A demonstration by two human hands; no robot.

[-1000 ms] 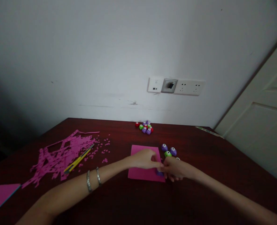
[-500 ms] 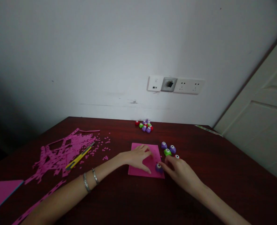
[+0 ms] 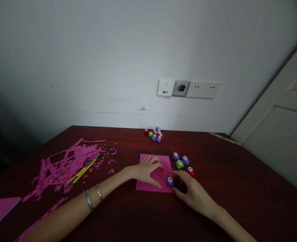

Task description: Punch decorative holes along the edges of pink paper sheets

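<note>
A pink sheet of paper [image 3: 144,185] lies on the dark red-brown table. My left hand [image 3: 146,170] rests on it, fingers spread, holding nothing. A small purple paper punch [image 3: 170,182] with a white button on top sits at the sheet's right edge. Around its right side is my right hand [image 3: 192,191], thumb and forefinger parted and close to it; whether they touch it I cannot tell. Just beyond that hand stand a red punch [image 3: 190,171], a green punch [image 3: 180,164] and two more purple punches, one of them a purple punch [image 3: 185,160] at the right.
A cluster of punches [image 3: 154,134] sits near the wall. On the left lie pink punched paper strips [image 3: 67,164], tiny pink cutouts [image 3: 110,161] and a yellow utility knife [image 3: 83,170]. A pink sheet with a blue edge [image 3: 2,210] lies at far left. Sockets [image 3: 202,90] are on the wall.
My right hand's thumb and forefinger have moved apart beside the purple punch, and the red punch shows more fully. My left hand stays on the sheet. The view has shifted slightly.
</note>
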